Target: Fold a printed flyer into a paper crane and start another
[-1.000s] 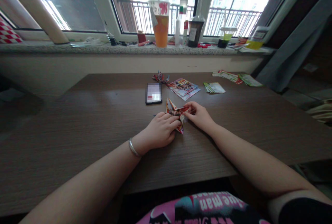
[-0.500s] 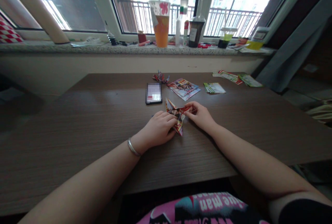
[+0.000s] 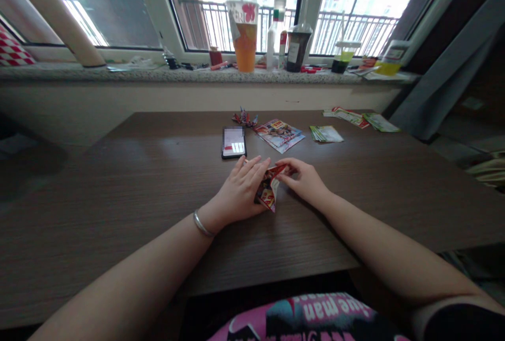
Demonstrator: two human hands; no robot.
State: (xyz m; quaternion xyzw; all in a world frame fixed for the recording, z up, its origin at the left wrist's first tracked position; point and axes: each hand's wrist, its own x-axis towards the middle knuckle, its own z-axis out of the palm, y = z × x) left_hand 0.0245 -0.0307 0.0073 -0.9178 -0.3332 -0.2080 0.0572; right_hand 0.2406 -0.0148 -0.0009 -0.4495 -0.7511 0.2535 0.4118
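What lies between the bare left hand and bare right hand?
In the head view, a folded multicoloured printed paper, touched by the left hand and right hand.

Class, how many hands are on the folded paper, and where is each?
2. The left hand lies over the left part of the folded paper; the right hand pinches its upper right part. No hand seems hidden.

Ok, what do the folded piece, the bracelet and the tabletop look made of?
Folded piece: likely printed paper, perhaps glossy; colourful, creased, pale reverse.
Bracelet: probably polished metal, silvery with highlights.
Tabletop: wood or wood-look laminate, satin, with fine grain lines.
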